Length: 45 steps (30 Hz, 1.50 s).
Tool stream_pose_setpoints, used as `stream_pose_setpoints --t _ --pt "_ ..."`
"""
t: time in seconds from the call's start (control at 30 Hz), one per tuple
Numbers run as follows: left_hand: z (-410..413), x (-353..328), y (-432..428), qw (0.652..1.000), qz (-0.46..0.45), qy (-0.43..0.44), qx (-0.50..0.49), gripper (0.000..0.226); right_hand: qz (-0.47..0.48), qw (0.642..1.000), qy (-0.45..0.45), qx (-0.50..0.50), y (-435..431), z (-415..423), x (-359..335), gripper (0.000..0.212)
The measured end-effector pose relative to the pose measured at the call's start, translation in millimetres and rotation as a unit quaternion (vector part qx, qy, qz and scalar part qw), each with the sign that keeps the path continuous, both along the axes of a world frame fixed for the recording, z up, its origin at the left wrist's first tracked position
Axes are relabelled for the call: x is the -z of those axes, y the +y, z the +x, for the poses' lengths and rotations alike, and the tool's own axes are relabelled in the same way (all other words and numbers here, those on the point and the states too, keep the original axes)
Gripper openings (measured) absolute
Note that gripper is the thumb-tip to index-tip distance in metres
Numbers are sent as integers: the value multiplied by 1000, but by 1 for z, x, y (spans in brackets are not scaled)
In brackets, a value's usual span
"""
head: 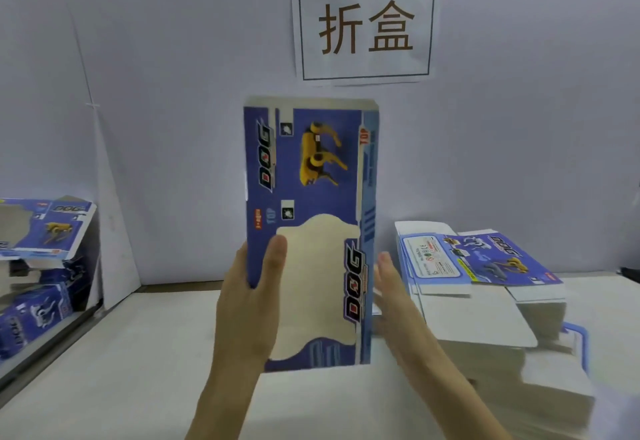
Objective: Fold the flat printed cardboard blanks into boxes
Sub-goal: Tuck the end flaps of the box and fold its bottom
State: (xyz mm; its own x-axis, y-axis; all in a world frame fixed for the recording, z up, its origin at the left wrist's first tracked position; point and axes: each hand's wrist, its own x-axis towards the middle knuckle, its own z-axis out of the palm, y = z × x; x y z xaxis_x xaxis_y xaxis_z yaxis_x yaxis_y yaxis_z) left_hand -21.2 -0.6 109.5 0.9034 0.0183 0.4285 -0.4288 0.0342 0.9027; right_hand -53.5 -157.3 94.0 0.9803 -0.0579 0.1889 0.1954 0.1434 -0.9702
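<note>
Squaring box (308, 217): left hand (247, 301) pinches its edge; press your flat, empty right hand (398, 297) inward.

Packing workstation: stacked blanks (478, 315), wall sign (365, 27)

Left hand (247, 295): fingers hidden behind box (310, 231), only thumb shows. Right hand (398, 297) blurred; contact with box edge unclear. Folded boxes (41, 266) at 9 o'clock cut by frame edge. Blank stack (485, 301) at 3 o'clock: small print unreadable, lower part blurred.
</note>
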Motion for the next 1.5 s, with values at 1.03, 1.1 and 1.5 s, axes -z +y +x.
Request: stream_pose_setpoints --t 1.03,1.1,1.5 --pt "2 18 -9 984 -65 19 165 51 14 992 -123 33 -24 -10 -14 65" --pt "8 19 -4 989 -1 -10 144 44 -27 987 -146 63 -33 -8 -12 60" --pt "12 10 19 990 -15 -26 138 87 0 988 -149 31 -55 -8 -11 36"
